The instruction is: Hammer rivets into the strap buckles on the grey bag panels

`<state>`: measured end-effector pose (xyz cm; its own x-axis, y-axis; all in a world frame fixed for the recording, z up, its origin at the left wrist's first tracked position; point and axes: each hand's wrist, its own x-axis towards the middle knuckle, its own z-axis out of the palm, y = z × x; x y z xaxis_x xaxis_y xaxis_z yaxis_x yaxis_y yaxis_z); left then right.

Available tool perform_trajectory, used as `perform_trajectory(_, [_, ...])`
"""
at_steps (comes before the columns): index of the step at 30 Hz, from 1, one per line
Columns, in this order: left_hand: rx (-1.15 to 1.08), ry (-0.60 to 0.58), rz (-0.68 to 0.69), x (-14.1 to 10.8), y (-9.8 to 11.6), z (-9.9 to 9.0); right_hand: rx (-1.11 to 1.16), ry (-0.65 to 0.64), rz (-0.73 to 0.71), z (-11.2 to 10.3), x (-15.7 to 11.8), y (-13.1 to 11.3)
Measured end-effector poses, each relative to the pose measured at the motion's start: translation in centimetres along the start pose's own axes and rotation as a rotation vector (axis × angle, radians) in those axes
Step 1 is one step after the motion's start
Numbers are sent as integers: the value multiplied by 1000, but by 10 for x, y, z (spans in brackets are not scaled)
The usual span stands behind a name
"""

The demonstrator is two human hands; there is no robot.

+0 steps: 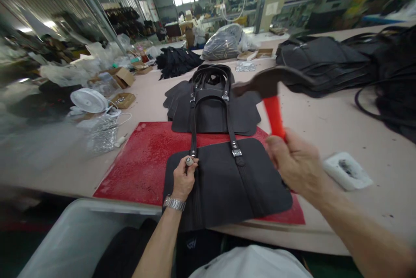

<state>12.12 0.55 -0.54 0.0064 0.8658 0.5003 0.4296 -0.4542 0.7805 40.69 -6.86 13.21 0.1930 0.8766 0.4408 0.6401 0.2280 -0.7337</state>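
A black bag panel (224, 187) lies flat near the table's front edge, with a looped strap handle (231, 128) attached by metal buckles. At the base of the handle's left strap, my left hand (184, 178) pinches a short metal punch (189, 161), its round end facing up. My right hand (294, 161) is wrapped round the red handle of a hammer (271, 91), raised above the panel's right side. The hammer's dark head is slightly blurred. What lies under the punch tip is hidden by my fingers.
Beneath the panel is a red mat (143, 161). More black panels with handles (214, 113) are stacked behind it. A white foam block (347, 170) sits at right, dark bags (325, 61) beyond. A small white fan (89, 100) stands at left, above a plastic bin (74, 221).
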Motion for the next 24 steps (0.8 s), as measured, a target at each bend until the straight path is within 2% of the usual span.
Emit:
perform_trajectory(2, [-18, 2, -14, 1, -2, -1, -165, -133, -219, 33, -4, -20])
perform_trajectory(4, [-22, 6, -33, 1, -4, -1, -321, -323, -399, 60, -4, -28])
perform_trajectory(6, [-29, 3, -56, 1, -6, -1, -420, -445, -501, 70, 0, -36])
perform_trajectory(8, [-48, 3, -78, 1, -7, 0, -394, -385, -513, 64, 8, -50])
perform_trajectory(11, [-66, -2, -92, 0, -9, 1, -177, -82, -421, 50, 13, -71])
perform_trajectory(12, [-69, -1, -95, 0, -10, 1, -118, -17, -409, 50, 11, -72])
perform_trajectory(13, [-77, -3, -99, 0, -10, 1, -102, -7, -416, 52, 8, -69])
perform_trajectory(14, [-84, -10, -104, 0, -11, 0, -136, -50, -432, 56, 4, -62])
perform_trajectory(17, [-80, -28, -121, 1, -10, 0, -372, -388, -472, 65, -2, -41])
perform_trajectory(18, [-76, -30, -119, 1, -10, 0, -411, -453, -453, 64, 0, -40])
perform_trajectory(19, [-73, -28, -114, 1, -9, 0, -395, -458, -421, 61, 4, -43])
perform_trajectory(20, [-74, -21, -105, 1, -7, -1, -323, -406, -389, 56, 8, -50])
perform_trajectory(23, [-84, -6, -87, 0, -5, -1, -60, -85, -306, 48, 17, -76])
perform_trajectory(24, [-86, -9, -85, 0, -6, -1, -63, -51, -289, 48, 17, -79])
